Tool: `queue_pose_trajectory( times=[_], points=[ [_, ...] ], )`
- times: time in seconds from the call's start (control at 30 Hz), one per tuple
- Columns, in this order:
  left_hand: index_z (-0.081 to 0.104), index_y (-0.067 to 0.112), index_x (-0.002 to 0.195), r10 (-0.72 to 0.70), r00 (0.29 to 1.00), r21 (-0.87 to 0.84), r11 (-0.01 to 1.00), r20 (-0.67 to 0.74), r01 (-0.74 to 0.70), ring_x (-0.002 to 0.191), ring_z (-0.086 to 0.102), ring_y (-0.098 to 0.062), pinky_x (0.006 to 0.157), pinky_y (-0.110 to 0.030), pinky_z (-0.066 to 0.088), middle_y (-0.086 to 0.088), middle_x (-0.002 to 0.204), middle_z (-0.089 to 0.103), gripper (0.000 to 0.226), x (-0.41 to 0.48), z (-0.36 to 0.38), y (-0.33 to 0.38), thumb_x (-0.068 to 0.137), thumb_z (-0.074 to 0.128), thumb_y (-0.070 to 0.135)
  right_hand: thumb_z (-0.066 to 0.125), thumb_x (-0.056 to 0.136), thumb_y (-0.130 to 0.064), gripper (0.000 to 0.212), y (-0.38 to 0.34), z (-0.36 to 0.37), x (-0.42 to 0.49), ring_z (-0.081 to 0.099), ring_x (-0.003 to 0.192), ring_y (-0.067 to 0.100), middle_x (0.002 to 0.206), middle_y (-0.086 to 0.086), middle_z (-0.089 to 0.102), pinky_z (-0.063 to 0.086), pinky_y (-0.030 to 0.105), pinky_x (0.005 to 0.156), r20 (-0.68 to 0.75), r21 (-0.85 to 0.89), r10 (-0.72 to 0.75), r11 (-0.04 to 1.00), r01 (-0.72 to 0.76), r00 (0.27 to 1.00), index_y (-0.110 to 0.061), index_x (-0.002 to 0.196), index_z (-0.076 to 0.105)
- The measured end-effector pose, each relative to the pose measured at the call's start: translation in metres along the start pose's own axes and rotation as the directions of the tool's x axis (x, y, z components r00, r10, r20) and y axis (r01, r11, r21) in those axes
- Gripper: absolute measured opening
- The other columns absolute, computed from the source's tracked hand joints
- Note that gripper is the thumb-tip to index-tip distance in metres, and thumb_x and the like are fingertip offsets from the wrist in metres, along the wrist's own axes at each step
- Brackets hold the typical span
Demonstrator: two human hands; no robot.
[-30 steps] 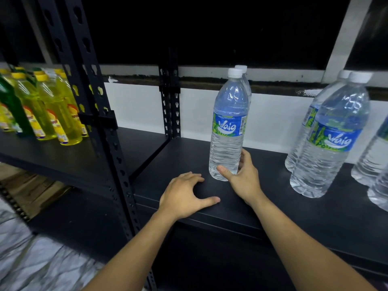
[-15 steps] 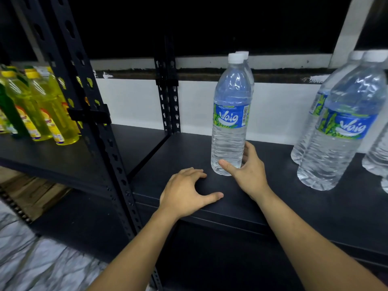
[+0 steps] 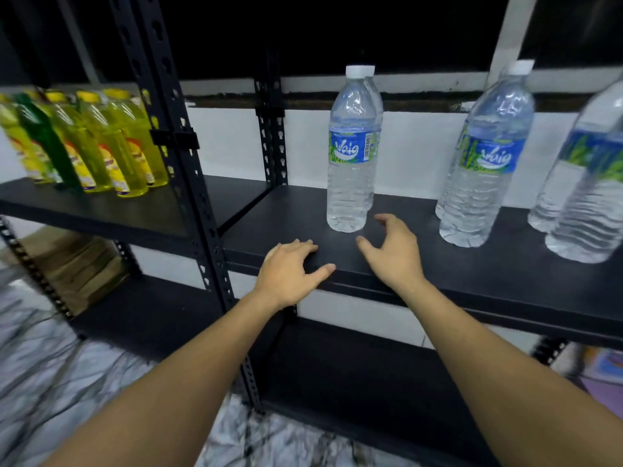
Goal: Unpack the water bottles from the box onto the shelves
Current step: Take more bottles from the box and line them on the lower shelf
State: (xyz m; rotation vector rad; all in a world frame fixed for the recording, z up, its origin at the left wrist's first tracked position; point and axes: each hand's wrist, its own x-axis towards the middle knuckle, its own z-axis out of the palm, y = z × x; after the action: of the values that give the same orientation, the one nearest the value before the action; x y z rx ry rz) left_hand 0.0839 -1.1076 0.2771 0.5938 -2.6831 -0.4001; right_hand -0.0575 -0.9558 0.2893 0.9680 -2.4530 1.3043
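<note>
- Task item: clear plastic water bottle with a white cap and blue-green label. It stands upright on the black metal shelf, a little back from the front edge. A second bottle of the same kind stands directly behind it and is mostly hidden.
- Right hand: empty, just beside the bottle's base and not touching it. Fingers are spread and loosely curved, with the thumb held wide, a cupped shape that matches the bottle's girth.
- Left hand: rests on the shelf's front edge. Fingertips are bent down onto the top surface, the thumb lies out along the lip, and it grips nothing.
- More clear water bottles stand in pairs to the right, well apart from the first.
- Yellow liquid bottles with yellow caps are on the neighbouring shelf, beyond the black slotted upright.
- The box is not in view.
- Judgement on step: this bottle looks placed, since it stands free and steady.
- Judgement on next move: turn away from the shelf to the box and take another bottle. Set it in the open gap between this bottle and the right-hand group. Lower it straight down so it does not knock the standing bottles, which are tall and narrow-based.
</note>
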Motion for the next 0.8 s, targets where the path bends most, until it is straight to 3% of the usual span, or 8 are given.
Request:
queue_pose_trajectory(
  times=[0.1, 0.2, 0.3, 0.5, 0.67, 0.8],
  points=[
    [0.052, 0.021, 0.146, 0.019, 1.000, 0.072, 0.997, 0.016, -0.020, 0.148, 0.038, -0.021, 0.121, -0.043, 0.028, 0.002, 0.155, 0.049, 0.073, -0.039, -0.011, 0.010, 0.090, 0.059, 0.067, 0.066, 0.095, -0.036, 0.059, 0.000, -0.022, -0.042, 0.051, 0.134, 0.029, 0.143, 0.008, 0.058, 0.037, 0.041, 0.115, 0.201, -0.352, -0.251, 0.884, 0.309, 0.947, -0.011, 0.146, 0.050],
    [0.052, 0.020, 0.146, 0.017, 1.000, 0.159, 0.987, -0.002, -0.016, 0.146, 0.037, -0.023, 0.120, -0.044, 0.028, 0.000, 0.154, 0.049, 0.071, -0.088, -0.024, 0.017, 0.090, 0.060, 0.064, 0.062, 0.096, -0.041, 0.062, 0.000, -0.047, -0.084, 0.042, 0.143, 0.028, 0.152, 0.006, 0.050, 0.024, 0.046, 0.125, 0.341, -0.501, -0.318, 0.735, 0.457, 0.885, -0.015, 0.150, 0.046],
    [0.048, 0.021, 0.149, 0.020, 1.000, 0.312, 0.950, 0.012, -0.022, 0.151, 0.028, -0.026, 0.123, -0.046, 0.022, 0.000, 0.158, 0.043, 0.074, -0.151, -0.022, 0.024, 0.090, 0.059, 0.065, 0.059, 0.096, -0.045, 0.066, -0.002, -0.073, -0.144, 0.036, 0.146, 0.029, 0.157, 0.007, 0.042, 0.021, 0.046, 0.126, 0.363, -0.546, -0.307, 0.695, 0.468, 0.880, -0.016, 0.153, 0.040],
    [0.044, 0.024, 0.148, 0.047, 0.996, 0.391, 0.918, 0.075, -0.073, 0.147, 0.031, -0.026, 0.121, -0.047, 0.022, 0.001, 0.157, 0.042, 0.077, -0.265, 0.004, 0.048, 0.086, 0.060, 0.066, 0.057, 0.095, -0.056, 0.077, 0.011, -0.112, -0.268, 0.029, 0.149, 0.032, 0.161, 0.007, 0.033, 0.017, 0.050, 0.126, 0.441, -0.612, -0.209, 0.642, 0.463, 0.873, -0.021, 0.158, 0.029],
    [0.039, 0.022, 0.152, 0.040, 0.990, 0.363, 0.927, 0.137, -0.088, 0.150, 0.028, -0.027, 0.122, -0.046, 0.020, 0.000, 0.159, 0.039, 0.080, -0.260, -0.074, 0.099, 0.088, 0.060, 0.065, 0.058, 0.096, -0.055, 0.079, -0.047, -0.185, -0.257, 0.028, 0.149, 0.034, 0.162, 0.009, 0.031, 0.019, 0.048, 0.126, 0.489, -0.608, -0.058, 0.692, 0.388, 0.870, -0.020, 0.159, 0.025],
    [0.040, 0.023, 0.151, 0.040, 0.986, 0.310, 0.947, 0.163, -0.089, 0.150, 0.027, -0.027, 0.122, -0.047, 0.020, 0.001, 0.159, 0.038, 0.080, -0.242, -0.159, 0.143, 0.086, 0.062, 0.063, 0.060, 0.097, -0.050, 0.080, -0.116, -0.243, -0.222, 0.025, 0.152, 0.032, 0.162, 0.010, 0.032, 0.017, 0.048, 0.127, 0.516, -0.567, -0.032, 0.736, 0.370, 0.856, -0.018, 0.160, 0.024]
  ],
)
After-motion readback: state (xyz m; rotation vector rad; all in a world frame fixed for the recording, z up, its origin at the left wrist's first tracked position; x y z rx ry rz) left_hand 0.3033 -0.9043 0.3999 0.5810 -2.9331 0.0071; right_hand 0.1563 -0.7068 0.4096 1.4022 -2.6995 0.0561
